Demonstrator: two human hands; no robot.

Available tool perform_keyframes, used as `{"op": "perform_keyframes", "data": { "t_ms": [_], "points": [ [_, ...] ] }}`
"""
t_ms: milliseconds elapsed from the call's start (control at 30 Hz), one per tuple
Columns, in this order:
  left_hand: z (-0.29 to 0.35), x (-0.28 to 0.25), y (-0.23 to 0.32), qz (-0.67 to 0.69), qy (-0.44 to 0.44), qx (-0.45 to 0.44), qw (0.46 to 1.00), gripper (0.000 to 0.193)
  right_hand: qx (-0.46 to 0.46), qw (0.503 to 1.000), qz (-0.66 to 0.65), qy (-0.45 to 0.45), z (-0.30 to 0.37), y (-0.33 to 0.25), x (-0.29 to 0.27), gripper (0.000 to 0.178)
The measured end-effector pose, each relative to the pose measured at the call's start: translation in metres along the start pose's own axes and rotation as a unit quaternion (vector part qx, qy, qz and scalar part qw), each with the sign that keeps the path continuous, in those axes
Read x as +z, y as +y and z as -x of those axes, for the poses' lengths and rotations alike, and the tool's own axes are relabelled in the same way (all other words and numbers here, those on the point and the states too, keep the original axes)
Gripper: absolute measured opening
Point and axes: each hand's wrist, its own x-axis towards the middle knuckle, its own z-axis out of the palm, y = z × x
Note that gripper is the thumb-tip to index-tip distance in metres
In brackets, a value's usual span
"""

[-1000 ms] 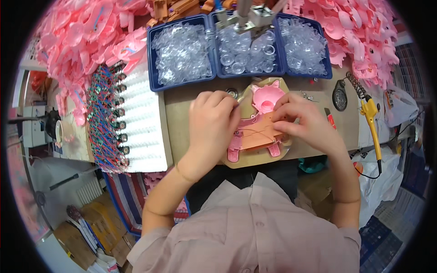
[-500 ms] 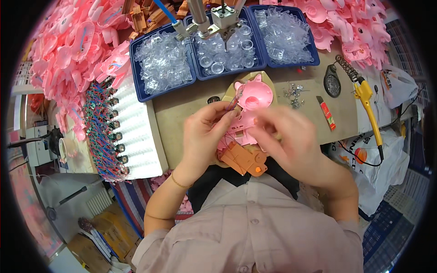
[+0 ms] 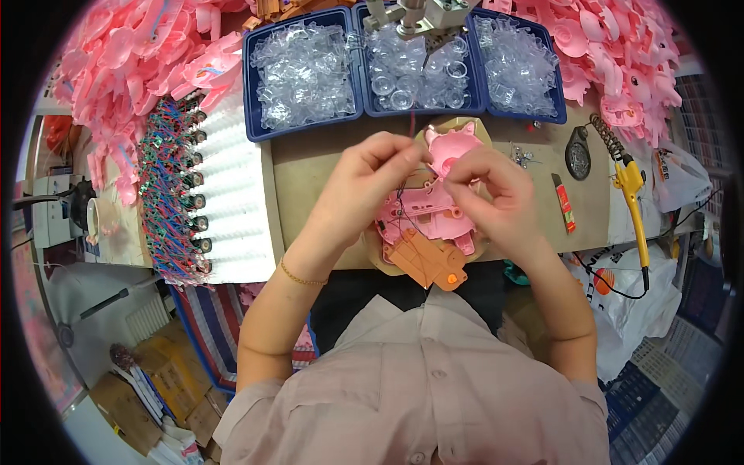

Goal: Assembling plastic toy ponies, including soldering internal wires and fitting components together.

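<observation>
A pink pig-shaped toy shell half [image 3: 434,215] lies open in a tan holder [image 3: 375,249] on the bench in front of me. An orange-brown plastic motor housing [image 3: 416,257] rests at its near end, with thin dark wires [image 3: 400,208] running up from it. My left hand [image 3: 363,175] is closed in a pinch over the shell's left side, thin wires at its fingertips; a reddish strand [image 3: 412,122] sticks up above them. Over the shell's right side, my right hand [image 3: 500,192] has thumb and fingers pressed together. What lies between them is too small to make out.
Blue bins [image 3: 358,105] of clear plastic parts stand behind the shell, below a metal screwdriving head [image 3: 434,17]. Wired speakers [image 3: 174,194] lie on white foam [image 3: 236,209] at left. Rightward are small screws [image 3: 524,157], a red cutter [image 3: 563,205] and a yellow soldering iron [image 3: 632,186]. Pink shells [image 3: 116,77] are piled up.
My right hand has slowed from a blur and its fingers are now pinched. The left hand has risen with the wires. My view has shifted, showing more of the shell between the hands.
</observation>
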Motion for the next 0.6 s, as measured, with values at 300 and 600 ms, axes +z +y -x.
{"op": "perform_keyframes", "data": {
  "t_ms": [300, 600],
  "points": [
    [0.016, 0.005, -0.004, -0.107, -0.033, 0.125, 0.986, 0.023, 0.224, 0.955, -0.188, -0.052, 0.039, -0.029, -0.025, 0.012],
    [0.014, 0.004, -0.014, -0.287, 0.036, 0.174, 0.941, 0.043, 0.041, 0.985, 0.156, -0.057, 0.036, -0.020, -0.010, 0.009]
  ]
}}
